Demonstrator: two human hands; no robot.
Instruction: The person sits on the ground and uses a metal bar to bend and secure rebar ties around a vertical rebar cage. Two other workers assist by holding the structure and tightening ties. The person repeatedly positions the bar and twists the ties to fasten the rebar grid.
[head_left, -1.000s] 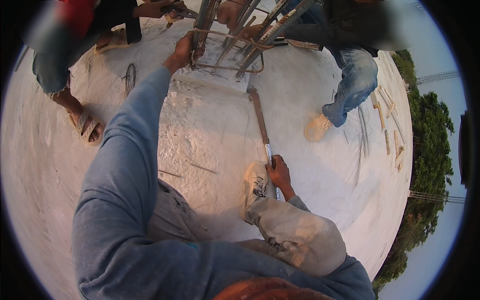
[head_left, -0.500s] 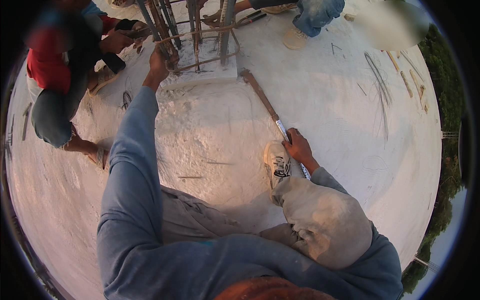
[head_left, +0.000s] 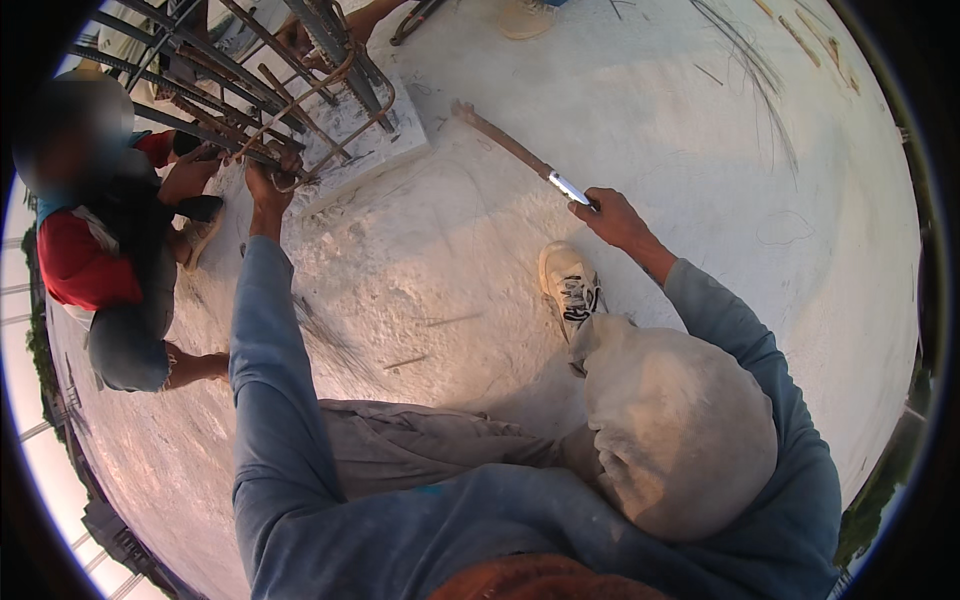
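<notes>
Concrete slab bore rebar and crew

One person's left hand wrapped its fingers around rebar, the hoop just beside them. The right hand gripped a tool, its rusty length reaching beyond those fingers toward the rebar. A co-worker crouched left of the left fingers; wires lay beyond the right ones.

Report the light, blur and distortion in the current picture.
Head view: the pale slab bows like a globe inside a dark rim; head view: warm light falls across it, with soft shadow below the pale shoe; head view: a co-worker's head at left is blurred out, while the rust-brown bar in the right hand looks fairly clear, its silvery section bright.
</notes>
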